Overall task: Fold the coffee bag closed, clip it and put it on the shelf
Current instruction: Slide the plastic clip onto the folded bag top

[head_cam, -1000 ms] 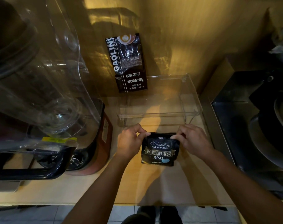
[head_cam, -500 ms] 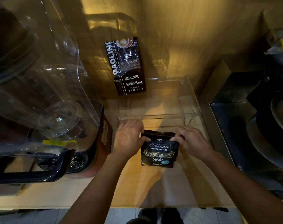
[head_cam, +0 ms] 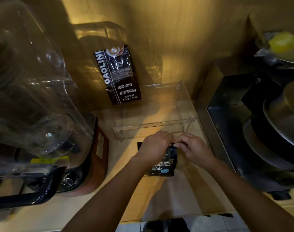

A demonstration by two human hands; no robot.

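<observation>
A small black coffee bag (head_cam: 164,166) with gold and blue print lies on the wooden counter (head_cam: 96,208) in front of me. My left hand (head_cam: 153,147) covers its upper left part and grips its top edge. My right hand (head_cam: 194,148) pinches the top at its right corner, and the two hands meet over the bag's top. The top edge is hidden under my fingers. A clear acrylic shelf (head_cam: 153,126) stands just beyond my hands, against the wall. No clip is visible.
A larger black GAOLING coffee bag (head_cam: 119,76) leans upright against the wall behind the shelf. A big blender with a clear jug (head_cam: 34,104) fills the left. Right of the counter, a dark stove top (head_cam: 235,131) carries metal pots (head_cam: 283,121).
Both hands have come together over the bag's top from its two corners. The left hand now covers much of the bag's upper face.
</observation>
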